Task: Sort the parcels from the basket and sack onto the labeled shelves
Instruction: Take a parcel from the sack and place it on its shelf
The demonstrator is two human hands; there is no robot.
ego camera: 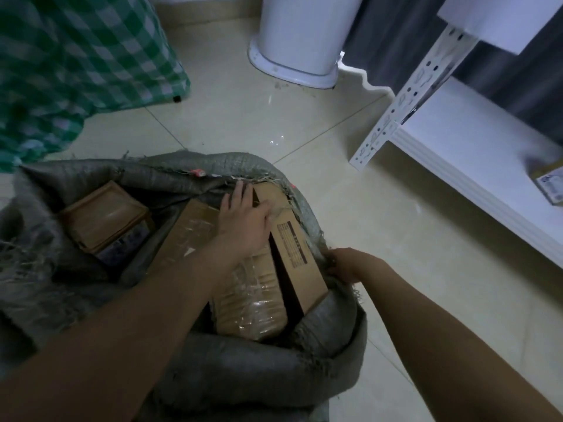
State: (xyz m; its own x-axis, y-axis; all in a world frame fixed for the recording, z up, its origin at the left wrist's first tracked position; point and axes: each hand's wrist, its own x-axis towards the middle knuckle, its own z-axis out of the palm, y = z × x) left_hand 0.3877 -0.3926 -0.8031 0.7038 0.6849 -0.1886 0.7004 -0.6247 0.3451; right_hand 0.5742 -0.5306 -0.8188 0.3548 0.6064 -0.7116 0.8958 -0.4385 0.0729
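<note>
The task looked far from finished. The grey sack [213, 360] on the floor held at least three cardboard parcels [292, 251], while only one small parcel [548, 184] lay on the white shelf [457, 153]. The left hand [246, 217] rested with spread fingers on the upper parcels, and the right hand [350, 264] pinched the sack's rim.

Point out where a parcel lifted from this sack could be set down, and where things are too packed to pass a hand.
Free: the white shelf board left of the small box, and the tiled floor between sack, shelf post and white bin. Crowded: inside the sack, where the left hand touches tightly packed boxes and the right hand grips the rim.
</note>
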